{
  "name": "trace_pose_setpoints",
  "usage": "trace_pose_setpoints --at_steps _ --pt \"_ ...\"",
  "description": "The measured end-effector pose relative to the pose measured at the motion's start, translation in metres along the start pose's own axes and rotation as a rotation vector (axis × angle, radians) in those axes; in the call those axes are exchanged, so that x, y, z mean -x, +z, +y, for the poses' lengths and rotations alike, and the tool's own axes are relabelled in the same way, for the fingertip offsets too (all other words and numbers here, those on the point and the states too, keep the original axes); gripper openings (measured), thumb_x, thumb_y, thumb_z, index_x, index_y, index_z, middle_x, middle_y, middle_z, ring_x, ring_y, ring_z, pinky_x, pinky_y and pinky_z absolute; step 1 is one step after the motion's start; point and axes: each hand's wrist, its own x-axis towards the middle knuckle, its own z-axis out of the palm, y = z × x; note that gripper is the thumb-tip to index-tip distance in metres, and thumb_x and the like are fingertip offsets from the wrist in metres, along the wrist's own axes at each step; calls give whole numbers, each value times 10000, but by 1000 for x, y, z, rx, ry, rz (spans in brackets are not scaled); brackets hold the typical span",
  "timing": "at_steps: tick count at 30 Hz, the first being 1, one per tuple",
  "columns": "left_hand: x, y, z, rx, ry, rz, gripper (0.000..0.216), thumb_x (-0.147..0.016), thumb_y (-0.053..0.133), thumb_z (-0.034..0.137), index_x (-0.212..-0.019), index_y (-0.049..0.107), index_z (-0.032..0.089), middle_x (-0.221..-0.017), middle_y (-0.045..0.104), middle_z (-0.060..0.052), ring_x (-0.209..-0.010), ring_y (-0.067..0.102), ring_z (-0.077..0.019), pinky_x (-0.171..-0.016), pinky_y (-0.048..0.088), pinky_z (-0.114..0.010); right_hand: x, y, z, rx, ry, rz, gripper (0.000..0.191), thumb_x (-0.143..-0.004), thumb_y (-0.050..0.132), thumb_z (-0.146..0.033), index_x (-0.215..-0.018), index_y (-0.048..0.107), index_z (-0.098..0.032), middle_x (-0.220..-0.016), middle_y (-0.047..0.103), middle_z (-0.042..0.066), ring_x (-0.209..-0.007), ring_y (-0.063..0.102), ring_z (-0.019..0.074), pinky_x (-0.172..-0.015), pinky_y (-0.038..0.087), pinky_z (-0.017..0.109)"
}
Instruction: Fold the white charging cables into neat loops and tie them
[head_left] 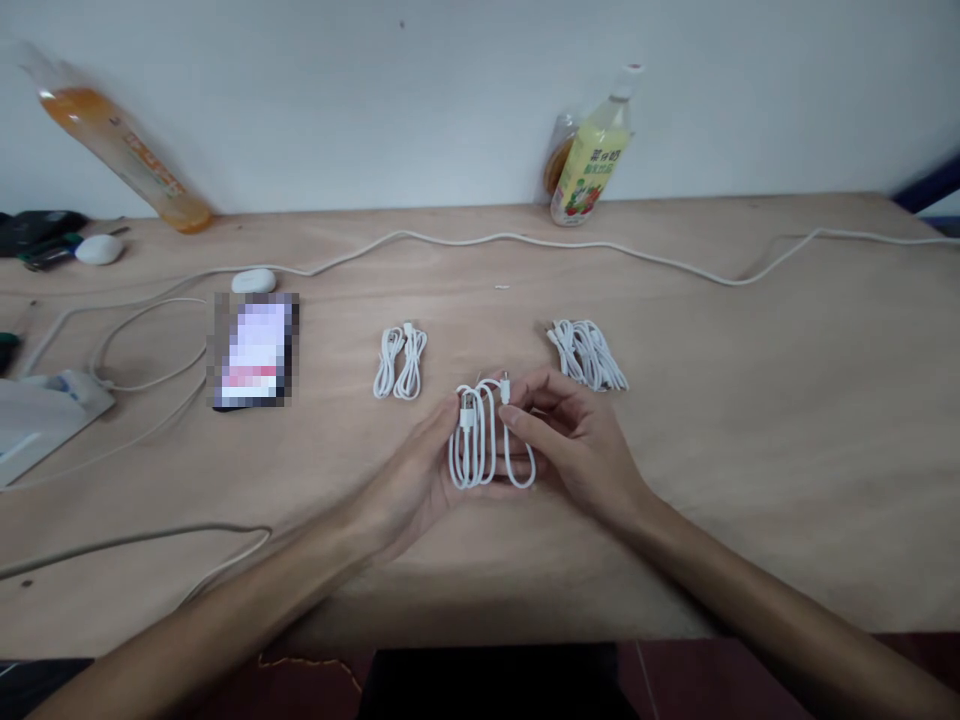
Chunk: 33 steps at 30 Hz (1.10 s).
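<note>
Between my two hands is a white USB cable, gathered in several loose loops above the table. My left hand is closed around the loops from the left, its thumb beside the metal USB plug; its other fingers are mostly behind the cable. The thumb and fingers of my right hand pinch the small connector end, which points upward. Beyond my left hand lie two coiled white cables side by side. A larger bunch of white cables rests just past my right hand.
A phone, blurred by pixels, lies on the wooden table at left, near a white case. A long white cord crosses the back. An orange drink bottle and a yellow-labelled bottle stand by the wall.
</note>
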Motion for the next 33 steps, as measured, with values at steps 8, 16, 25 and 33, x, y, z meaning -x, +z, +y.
trace_pose_setpoints --at_steps 8,16,25,33 --pt "-1 2 2 70 22 -9 534 -1159 496 484 -1627 575 237 -1371 756 -143 -1157 740 -289 -1127 535 -523 -1 0 1 34 -15 2 296 -800 937 -428 -817 711 -238 -712 663 -29 -627 583 142 -559 506 264" --pt "-2 -1 2 76 16 -33 489 -1148 538 463 -1551 637 204 -1096 765 -75 -817 744 -187 -868 606 -356 -1 5 7 -109 -42 -160 314 -909 885 -406 -834 635 -232 -634 651 -71 -454 587 99 -489 511 260" --pt "1 0 5 28 -63 -38 433 -1166 440 510 -1195 709 172 -828 679 -38 -589 554 -102 -568 461 -194 0 3 6 20 -169 -84 233 -920 851 -304 -954 628 -244 -911 710 -25 -707 666 114 -664 575 268" --pt "2 -2 7 -185 -78 -69 506 -1155 347 602 -988 590 191 -696 562 45 -375 259 -32 -350 171 -166 7 1 11 130 -180 -125 262 -1033 724 -385 -1246 612 -280 -949 683 -8 -794 663 168 -662 528 302"
